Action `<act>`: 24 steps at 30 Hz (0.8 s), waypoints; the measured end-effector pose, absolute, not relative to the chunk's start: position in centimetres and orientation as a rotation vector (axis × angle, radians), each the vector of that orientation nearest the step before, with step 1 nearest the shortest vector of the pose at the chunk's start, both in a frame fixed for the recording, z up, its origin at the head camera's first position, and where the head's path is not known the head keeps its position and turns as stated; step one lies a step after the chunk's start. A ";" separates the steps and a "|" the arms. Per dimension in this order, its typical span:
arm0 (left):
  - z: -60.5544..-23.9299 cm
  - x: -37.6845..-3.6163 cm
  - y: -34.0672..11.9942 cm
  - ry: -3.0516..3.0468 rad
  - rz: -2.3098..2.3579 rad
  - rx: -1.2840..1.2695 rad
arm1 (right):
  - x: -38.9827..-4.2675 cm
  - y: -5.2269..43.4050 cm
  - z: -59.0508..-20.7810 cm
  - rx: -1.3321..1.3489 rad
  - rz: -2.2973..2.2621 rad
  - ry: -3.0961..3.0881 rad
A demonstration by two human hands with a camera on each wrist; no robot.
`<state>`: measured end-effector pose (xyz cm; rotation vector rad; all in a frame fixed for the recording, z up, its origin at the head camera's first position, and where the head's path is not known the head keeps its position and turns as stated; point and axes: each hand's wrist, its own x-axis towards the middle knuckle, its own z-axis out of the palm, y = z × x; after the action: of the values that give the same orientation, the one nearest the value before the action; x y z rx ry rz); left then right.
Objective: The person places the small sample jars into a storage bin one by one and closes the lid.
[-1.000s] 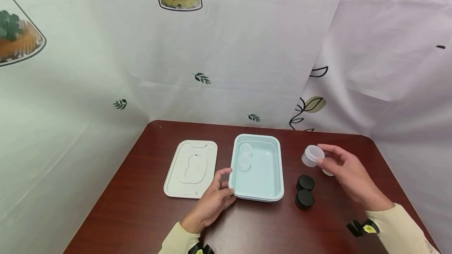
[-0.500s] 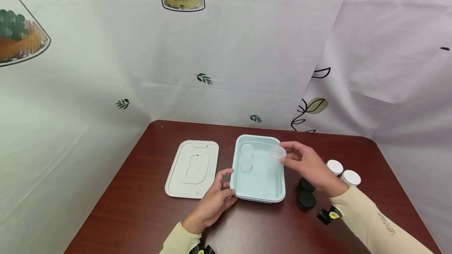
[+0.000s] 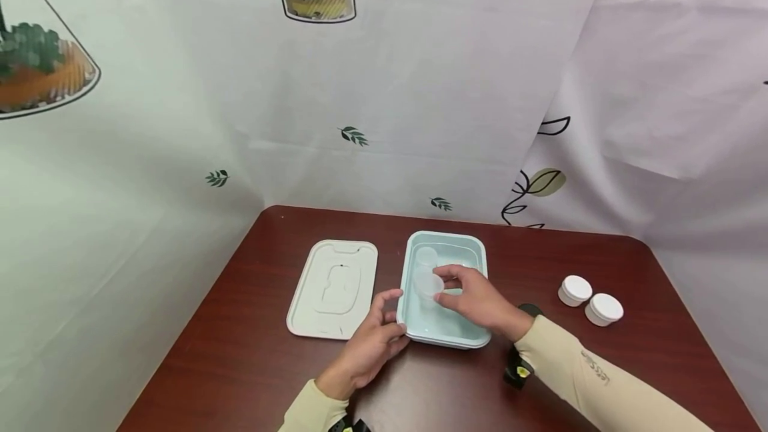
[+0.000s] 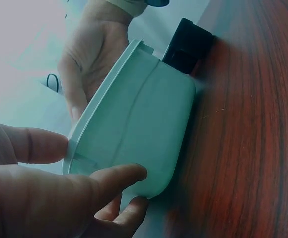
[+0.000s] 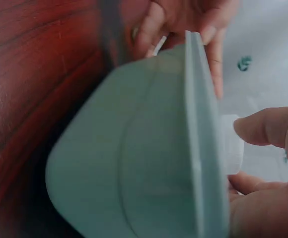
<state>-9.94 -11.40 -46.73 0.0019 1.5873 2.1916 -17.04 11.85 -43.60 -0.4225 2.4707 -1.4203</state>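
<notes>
My left hand [image 3: 369, 345] grips the near left corner of a pale blue plastic tub [image 3: 417, 333], index finger at the rim and other fingertips against the outer wall [image 4: 129, 124]. My right hand [image 3: 480, 302] reaches over the tub from the right and pinches a small translucent lidded jar [image 3: 427, 283] between thumb and fingers. The right wrist view shows that jar [image 5: 232, 144] just above the rim. Inside the tub, toward the back left, sits another translucent jar [image 3: 427, 257]. The held jar overlaps the spot of a further one.
Left of the tub lies a flat white lid [image 3: 336, 289]. Two small white jars [image 3: 575, 289] stand at the right of the table [image 3: 240, 352]. Black jars [image 3: 531, 310] beside the tub are mostly hidden under my right forearm. A patterned white cloth [image 3: 420, 85] hangs behind and around the table.
My right hand has carried the translucent jar leftward from beside the white jars to over the tub's left half. My left hand has stayed at the tub's corner.
</notes>
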 end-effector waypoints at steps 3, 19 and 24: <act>-46.9 -9.9 -11.3 1.586 2.189 0.000 | -16.8 11.1 -44.0 -0.430 -1.391 2.489; -47.1 -10.2 -11.3 1.584 2.184 0.015 | -16.6 8.8 -45.4 -0.325 -1.269 2.594; -47.1 -10.2 -11.4 1.586 2.184 0.015 | -16.7 8.6 -45.3 -0.307 -1.263 2.605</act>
<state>-10.19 -11.38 -47.12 0.0151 1.5863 2.1841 -16.68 8.56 -45.32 -0.3073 2.6046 -1.2630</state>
